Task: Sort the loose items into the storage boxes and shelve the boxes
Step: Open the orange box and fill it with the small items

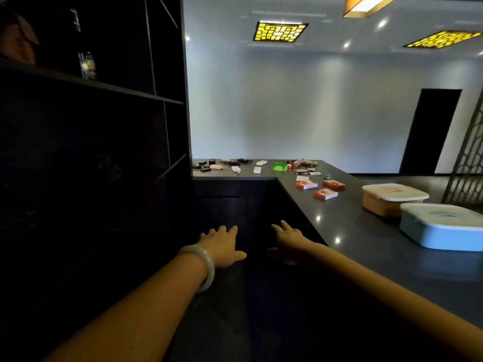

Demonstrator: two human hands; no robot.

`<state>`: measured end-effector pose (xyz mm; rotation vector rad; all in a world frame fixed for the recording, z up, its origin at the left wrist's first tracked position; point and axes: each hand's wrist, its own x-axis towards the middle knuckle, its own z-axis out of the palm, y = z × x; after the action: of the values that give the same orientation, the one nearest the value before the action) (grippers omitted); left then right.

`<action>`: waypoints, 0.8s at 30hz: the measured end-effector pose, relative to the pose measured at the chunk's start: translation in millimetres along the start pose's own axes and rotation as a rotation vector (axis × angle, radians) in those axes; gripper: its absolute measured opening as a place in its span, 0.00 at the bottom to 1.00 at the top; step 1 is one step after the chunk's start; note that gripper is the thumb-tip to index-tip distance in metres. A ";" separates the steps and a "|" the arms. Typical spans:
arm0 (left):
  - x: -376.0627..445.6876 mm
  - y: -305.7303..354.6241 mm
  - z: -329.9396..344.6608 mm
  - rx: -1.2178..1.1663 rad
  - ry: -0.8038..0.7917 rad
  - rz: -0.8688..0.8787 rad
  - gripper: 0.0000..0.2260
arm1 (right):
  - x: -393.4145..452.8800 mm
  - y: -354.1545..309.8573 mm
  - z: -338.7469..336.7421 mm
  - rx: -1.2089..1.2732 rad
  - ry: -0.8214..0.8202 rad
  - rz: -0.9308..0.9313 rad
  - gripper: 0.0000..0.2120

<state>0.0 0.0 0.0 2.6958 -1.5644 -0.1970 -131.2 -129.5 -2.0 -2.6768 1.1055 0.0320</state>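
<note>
Both my hands stretch forward, empty, with fingers spread. My left hand (223, 246) wears a pale bangle at the wrist; my right hand (288, 240) hovers beside the counter's inner edge. An orange storage box (389, 202) with a white lid and a blue storage box (439, 232) with a pale lid stand closed on the dark L-shaped counter (366, 239) at right. Loose items lie farther along: three red-and-white packets (325, 193), a green pack (280, 167), white small devices (257, 169) and several dark gadgets (205, 167).
A tall dark shelving unit (91, 126) fills the left side, with a few dim objects on its upper shelf. A dark doorway (428, 131) and a lattice screen (467, 163) stand at the far right. Dark cabinet fronts sit under the counter.
</note>
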 end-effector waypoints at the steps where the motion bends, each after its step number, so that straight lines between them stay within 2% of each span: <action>1: -0.3 0.4 0.1 -0.004 0.011 0.007 0.36 | -0.7 -0.9 1.1 -0.004 -0.001 -0.011 0.38; 8: 25.2 -16.7 25.8 0.025 -0.071 0.037 0.31 | 18.1 -9.3 34.5 -0.011 -0.054 0.009 0.38; 14: 80.4 -12.7 33.4 0.059 -0.099 0.062 0.29 | 62.6 5.0 37.6 -0.055 -0.098 -0.013 0.24; 24: 235.5 38.9 28.1 0.098 -0.111 0.087 0.28 | 197.1 88.9 9.0 -0.001 -0.097 -0.019 0.24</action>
<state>78.5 -222.0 -48.2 2.7253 -1.7630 -0.2793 -52.0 -324.6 -52.2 -2.6554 1.0509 0.1575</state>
